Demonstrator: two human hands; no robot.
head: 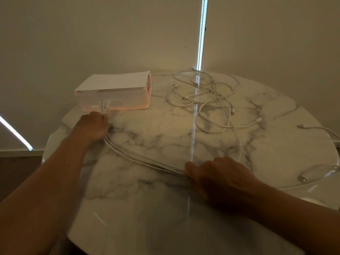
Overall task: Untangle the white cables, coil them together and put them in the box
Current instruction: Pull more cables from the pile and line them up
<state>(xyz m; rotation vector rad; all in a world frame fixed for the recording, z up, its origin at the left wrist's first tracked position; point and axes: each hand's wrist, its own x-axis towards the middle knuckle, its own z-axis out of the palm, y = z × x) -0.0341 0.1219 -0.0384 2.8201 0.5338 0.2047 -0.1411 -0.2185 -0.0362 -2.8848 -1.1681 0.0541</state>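
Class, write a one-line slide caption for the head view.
Left hand and right hand grip gathered white cables; a tangle lies beside the box.

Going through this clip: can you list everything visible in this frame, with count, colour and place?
stretched cable bundle: one bundle, strand count unclear, white, across the near table between both hands
tangled cables: one loose heap, white, far right of the table
loose cable ends: two, white, near the table's right edge
box: one, translucent with a white top, far left of the table
table: one, white marble with grey veins, round
light strips: two, white, one upright on the far wall, one slanted low at the left
left hand: one, grips the bundle's plug ends beside the box
right hand: one, fingers curled round the bundle's other end
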